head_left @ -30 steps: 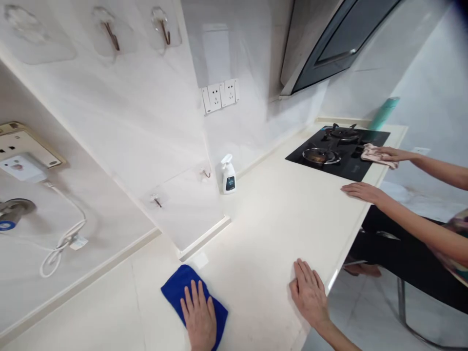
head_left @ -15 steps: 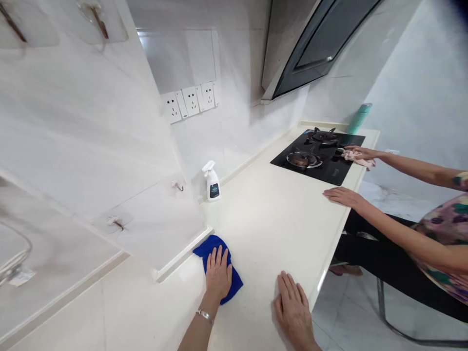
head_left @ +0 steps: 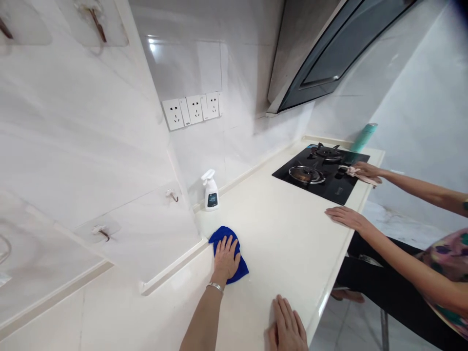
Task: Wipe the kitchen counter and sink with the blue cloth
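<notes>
My left hand [head_left: 226, 256] lies flat with spread fingers on a blue cloth [head_left: 240, 272], pressing it against the cream countertop [head_left: 281, 234]. The cloth is beside the low ledge at the foot of the white wall. At the bottom of the view, my right hand [head_left: 287, 324] rests on the countertop near its front edge. Its fingers are stretched out and nothing is in them. Beyond the cloth, a white spray bottle [head_left: 211, 192] with a dark label stands upright against the back wall.
A co-worker's hand [head_left: 365, 169] holds a pale pink cloth [head_left: 360, 174] at the black gas hob [head_left: 336, 187]; the other hand [head_left: 345, 217] rests on the counter edge. A turquoise bottle [head_left: 364, 138] leans at the far wall. The range hood [head_left: 329, 63] juts overhead.
My left hand has slid the blue cloth forward along the countertop, past the corner of the wall ledge. The view has tilted slightly up. The co-worker's cloth hand has shifted slightly.
</notes>
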Tool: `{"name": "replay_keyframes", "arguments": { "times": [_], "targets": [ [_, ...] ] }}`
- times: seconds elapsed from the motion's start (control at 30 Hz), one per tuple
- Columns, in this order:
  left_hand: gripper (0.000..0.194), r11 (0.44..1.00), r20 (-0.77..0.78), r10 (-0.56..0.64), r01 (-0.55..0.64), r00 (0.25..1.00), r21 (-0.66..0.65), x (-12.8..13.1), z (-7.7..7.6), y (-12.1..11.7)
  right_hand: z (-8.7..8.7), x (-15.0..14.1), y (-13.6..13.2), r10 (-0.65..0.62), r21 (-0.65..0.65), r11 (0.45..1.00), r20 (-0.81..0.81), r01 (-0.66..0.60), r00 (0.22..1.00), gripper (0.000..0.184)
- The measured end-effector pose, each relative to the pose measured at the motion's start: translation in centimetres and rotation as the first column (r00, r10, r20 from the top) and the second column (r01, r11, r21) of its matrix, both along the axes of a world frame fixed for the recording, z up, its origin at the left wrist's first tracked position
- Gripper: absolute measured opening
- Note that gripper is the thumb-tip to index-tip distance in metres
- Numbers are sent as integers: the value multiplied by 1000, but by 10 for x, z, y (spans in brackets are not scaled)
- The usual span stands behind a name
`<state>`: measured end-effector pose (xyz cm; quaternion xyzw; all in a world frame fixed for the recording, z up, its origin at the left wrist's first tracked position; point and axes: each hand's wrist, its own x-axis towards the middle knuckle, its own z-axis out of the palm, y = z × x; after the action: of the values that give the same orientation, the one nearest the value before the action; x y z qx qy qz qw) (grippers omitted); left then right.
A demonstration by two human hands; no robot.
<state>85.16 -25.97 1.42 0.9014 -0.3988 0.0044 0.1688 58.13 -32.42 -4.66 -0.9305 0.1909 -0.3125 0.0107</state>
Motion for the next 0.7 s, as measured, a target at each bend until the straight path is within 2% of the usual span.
{"name": "replay_keyframes", "arguments": {
  "times": [0.13, 0.2, 0.27, 0.4, 0.57, 0.63, 0.7],
  "targets": [
    [58, 1000, -23, 28, -28, 999, -12, -34, 5, 15, 6, -3, 3, 11, 57, 998, 64, -15, 998, 62],
    [58, 1000, -35, 20, -21, 999, -16, -60, 7, 35, 8, -7, 4, 14, 103, 994, 74, -22, 997, 59],
    [57, 1000, -50, 13, -14, 999, -20, -86, 10, 66, 8, -10, 5, 24, 143, 989, 65, -34, 998, 57],
    [54, 998, -87, 58, -60, 994, -21, -119, 20, 152, 5, -14, 5, 43, 172, 984, 36, -49, 998, 56],
    [49, 961, -65, 277, -277, 959, 11, -126, 27, 281, 3, -18, 2, 68, 122, 990, 21, -70, 997, 55],
    [49, 909, -51, 416, -415, 908, 23, -131, 27, 335, 4, -18, 2, 64, 111, 992, 30, -67, 998, 54],
    [51, 808, -25, 588, -587, 808, 43, -145, 26, 391, 7, -18, 3, 63, 109, 992, 39, -67, 997, 52]
  ]
}}
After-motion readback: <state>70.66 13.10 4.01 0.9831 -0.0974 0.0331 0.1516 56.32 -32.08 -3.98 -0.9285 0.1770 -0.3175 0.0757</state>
